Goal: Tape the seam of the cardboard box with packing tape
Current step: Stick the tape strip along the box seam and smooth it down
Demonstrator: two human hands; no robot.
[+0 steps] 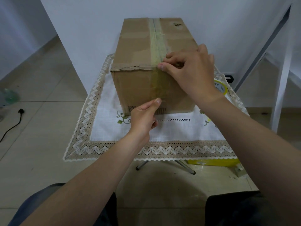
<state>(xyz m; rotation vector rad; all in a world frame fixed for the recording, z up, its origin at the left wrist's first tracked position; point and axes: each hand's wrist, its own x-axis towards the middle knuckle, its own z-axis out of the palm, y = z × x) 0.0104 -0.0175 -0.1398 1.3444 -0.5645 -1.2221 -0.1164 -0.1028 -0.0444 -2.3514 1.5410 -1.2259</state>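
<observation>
Tape (pixel 157 43) already runs along the top seam of the cardboard box (pixel 138 46) on the surface, and the right hand (pixel 187 69) (fingers curled) and left hand (pixel 145 116) (thumb out) press its end down the front, so likely only smoothing remains.

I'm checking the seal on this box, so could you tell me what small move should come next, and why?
Probably slide the left hand down the tape strip on the front face, pressing it flat. The right hand already pins the tape at the top edge of the cardboard box, and the strip below looks wrinkled.
</observation>
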